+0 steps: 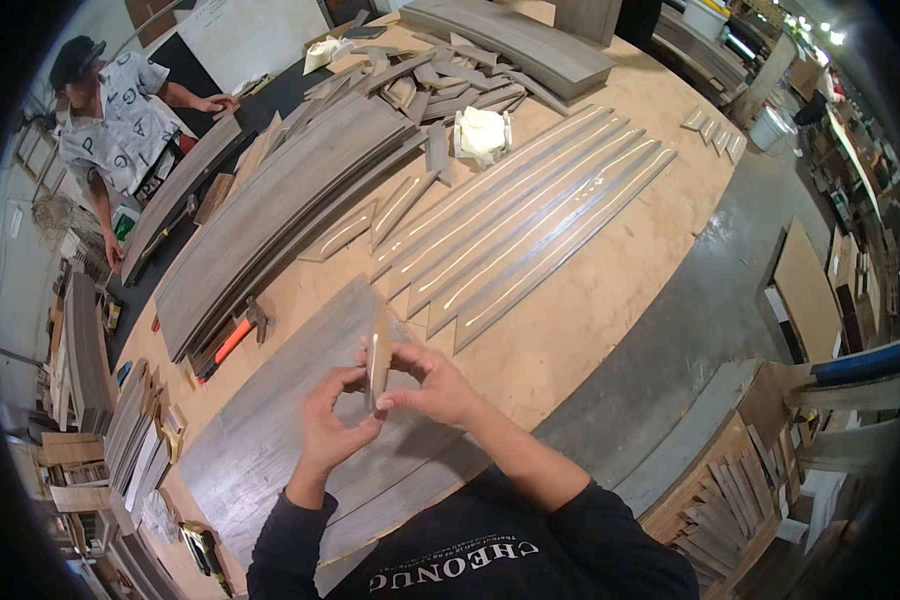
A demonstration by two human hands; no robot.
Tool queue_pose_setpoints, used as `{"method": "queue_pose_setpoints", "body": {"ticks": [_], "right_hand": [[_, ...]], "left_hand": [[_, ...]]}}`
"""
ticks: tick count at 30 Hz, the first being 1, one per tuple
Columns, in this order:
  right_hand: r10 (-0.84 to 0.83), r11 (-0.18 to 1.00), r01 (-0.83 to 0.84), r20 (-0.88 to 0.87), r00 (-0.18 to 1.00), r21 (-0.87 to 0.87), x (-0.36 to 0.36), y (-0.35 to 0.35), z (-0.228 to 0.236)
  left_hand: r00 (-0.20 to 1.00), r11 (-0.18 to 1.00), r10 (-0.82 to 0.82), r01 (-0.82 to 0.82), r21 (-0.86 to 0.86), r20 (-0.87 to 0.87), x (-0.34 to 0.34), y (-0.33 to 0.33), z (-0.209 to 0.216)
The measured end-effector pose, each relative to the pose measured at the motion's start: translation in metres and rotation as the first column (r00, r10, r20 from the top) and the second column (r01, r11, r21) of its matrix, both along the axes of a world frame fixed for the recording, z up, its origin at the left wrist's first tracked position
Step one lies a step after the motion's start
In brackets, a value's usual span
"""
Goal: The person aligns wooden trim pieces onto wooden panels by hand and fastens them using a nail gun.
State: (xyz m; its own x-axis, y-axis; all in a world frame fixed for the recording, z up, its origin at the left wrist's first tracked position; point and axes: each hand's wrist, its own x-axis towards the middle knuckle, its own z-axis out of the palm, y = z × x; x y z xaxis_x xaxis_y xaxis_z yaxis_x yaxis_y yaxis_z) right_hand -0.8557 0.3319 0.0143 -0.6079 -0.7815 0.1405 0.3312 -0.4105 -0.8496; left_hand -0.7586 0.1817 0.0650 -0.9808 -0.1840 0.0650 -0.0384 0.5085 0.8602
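A short wooden strip (378, 350) is held on end above a large grey wood-grain panel (270, 400). It carries a pale line, apparently glue, along its edge. My left hand (335, 412) pinches it from the left, fingers curled round its lower part. From the other side my right hand (432, 385) grips the same strip between thumb and fingers. Just beyond lie several long grey strips (545, 235) side by side, each with a whitish bead along it. Two shorter beaded strips (342, 235) rest to their left.
A hammer (235, 338) with an orange handle lies left of the panel, beside stacked long boards (280, 205). A heap of offcuts (450, 85) and a white container (482, 132) are farther back. Across the table, a person (120, 120) handles a curved board (180, 200).
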Motion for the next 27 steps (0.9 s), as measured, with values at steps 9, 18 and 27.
{"method": "queue_pose_setpoints", "body": {"ticks": [9, 18, 27], "right_hand": [[0.022, 0.623, 0.56, -0.728, 0.685, 0.546, -0.012, 0.045, 0.021], [0.201, 0.614, 0.4, -0.625, 0.754, 0.681, -0.008, 0.049, 0.033], [0.007, 0.533, 0.502, -0.597, 0.802, 0.681, 0.064, 0.115, -0.053]], "left_hand": [[0.979, 0.743, -0.183, 0.08, -0.665, -0.087, -0.004, 0.009, 0.028], [0.79, 0.535, -0.583, 0.548, -0.643, 0.188, -0.063, 0.006, 0.015], [0.701, 0.517, -0.592, 0.708, -0.481, 0.397, -0.074, -0.007, -0.027]]}}
